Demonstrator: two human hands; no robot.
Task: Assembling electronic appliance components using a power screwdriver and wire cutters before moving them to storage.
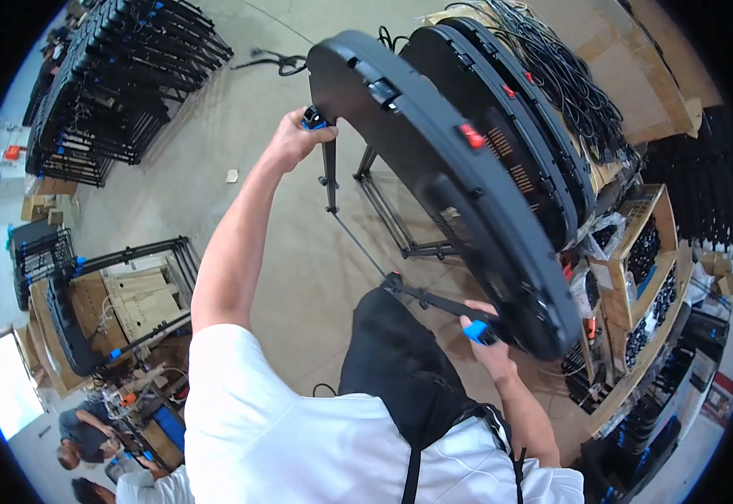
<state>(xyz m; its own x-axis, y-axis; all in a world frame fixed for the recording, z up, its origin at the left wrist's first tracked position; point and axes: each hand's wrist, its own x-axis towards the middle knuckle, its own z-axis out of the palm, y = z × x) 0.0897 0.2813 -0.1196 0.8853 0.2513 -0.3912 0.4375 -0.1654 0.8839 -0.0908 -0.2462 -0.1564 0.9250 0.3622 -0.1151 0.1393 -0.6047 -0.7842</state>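
- In the head view, we saw a long, round-ended black panel unit [459,181] tilted on its edge before the person, its upper end turned away and its lower end near the right hand.
- The left hand [296,141] was closed around a black-and-blue fitting [312,124] near the upper end, thumb laid across it; its other fingers were mostly hidden.
- The right hand [491,344] was curled around a blue clip [477,333] near the lower end, beside a black leg bar [438,304]; the fitting hid part of the grasp, so we could not tell how tightly it was closed.
- A thin rod [358,239] ran between the upper leg [330,172] and the leg bar, below the panel.
- We judged the unit bulky, fairly heavy and stiff, best taken with two hands at opposite ends, as here.
- The tubes looked like firm holds, though their joints might fold and pinch fingers; the smooth rim could slip, and we would have kept clear of the red switch [470,135], which looked easier to break.
- Similar black panels [513,109] stood just beyond, with bundled cables [564,80] beside them.
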